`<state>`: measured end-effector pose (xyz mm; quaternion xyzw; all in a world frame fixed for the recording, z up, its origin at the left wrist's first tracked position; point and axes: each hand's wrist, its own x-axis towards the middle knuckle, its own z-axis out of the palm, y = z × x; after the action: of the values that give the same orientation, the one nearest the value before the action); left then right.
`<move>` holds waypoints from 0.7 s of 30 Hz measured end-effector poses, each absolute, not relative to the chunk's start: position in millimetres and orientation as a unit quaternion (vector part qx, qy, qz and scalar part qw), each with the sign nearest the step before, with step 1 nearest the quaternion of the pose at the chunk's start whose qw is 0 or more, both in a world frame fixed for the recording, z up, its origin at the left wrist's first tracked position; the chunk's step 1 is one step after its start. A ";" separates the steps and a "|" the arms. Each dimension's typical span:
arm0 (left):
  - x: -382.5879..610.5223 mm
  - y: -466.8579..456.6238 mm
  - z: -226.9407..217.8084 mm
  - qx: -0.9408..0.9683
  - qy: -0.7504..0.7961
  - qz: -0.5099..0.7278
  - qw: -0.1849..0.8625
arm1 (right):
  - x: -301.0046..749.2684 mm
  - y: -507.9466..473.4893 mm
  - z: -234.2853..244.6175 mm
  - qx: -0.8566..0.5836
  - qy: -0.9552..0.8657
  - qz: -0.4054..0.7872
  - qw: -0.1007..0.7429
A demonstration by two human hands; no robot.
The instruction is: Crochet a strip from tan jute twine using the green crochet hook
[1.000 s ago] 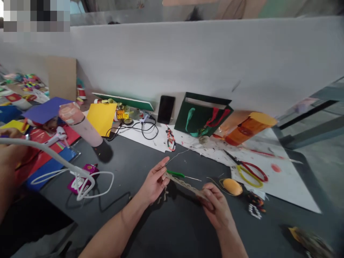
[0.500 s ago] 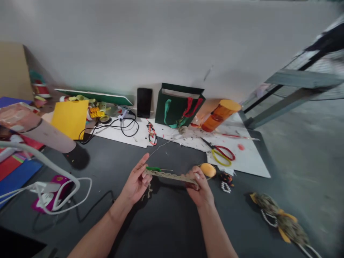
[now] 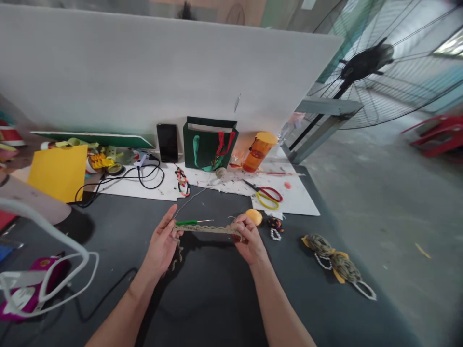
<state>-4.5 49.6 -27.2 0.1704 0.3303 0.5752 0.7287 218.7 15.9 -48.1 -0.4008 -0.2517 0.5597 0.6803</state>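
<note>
A narrow beige crochet strip (image 3: 206, 229) is stretched level between my two hands, above the dark tabletop. My left hand (image 3: 164, 241) is closed on its left end and also pinches a green-handled crochet hook (image 3: 188, 222), whose thin metal tip points right. From this hand a strand of yarn (image 3: 188, 198) runs up to a small yarn ball (image 3: 220, 172) by the gift bag. A loose tail of the crochet dangles below my left fingers. My right hand (image 3: 249, 236) grips the strip's right end, close to a yellow-orange rounded object (image 3: 254, 217).
Scissors (image 3: 265, 193) lie on white board beyond my right hand. Behind stand a phone (image 3: 167, 143), a dark green gift bag (image 3: 210, 144) and an orange bottle (image 3: 258, 152). Beaded yarn charms (image 3: 336, 260) lie right. A white cable (image 3: 72, 241) loops at left.
The view has turned to the right and up, bringing a fan and red chair into sight. The strip now hangs straighter and more level between my hands.
</note>
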 end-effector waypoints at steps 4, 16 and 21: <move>-5.4 50.4 -29.7 0.179 0.345 0.571 0.723 | 216.3 16.8 -48.6 -0.421 -0.269 0.551 0.669; 8.4 34.3 -26.8 0.259 0.355 0.518 0.734 | 184.5 3.0 -28.9 -0.481 -0.523 0.367 0.601; 9.1 26.1 -29.9 0.326 0.381 0.483 0.718 | 158.2 1.8 -23.7 -0.418 -0.591 0.370 0.582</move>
<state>9.1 26.1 -29.9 0.3258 0.3813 0.4830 0.7178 158.2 1.8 -23.7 -0.4185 -0.5910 0.3695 0.5823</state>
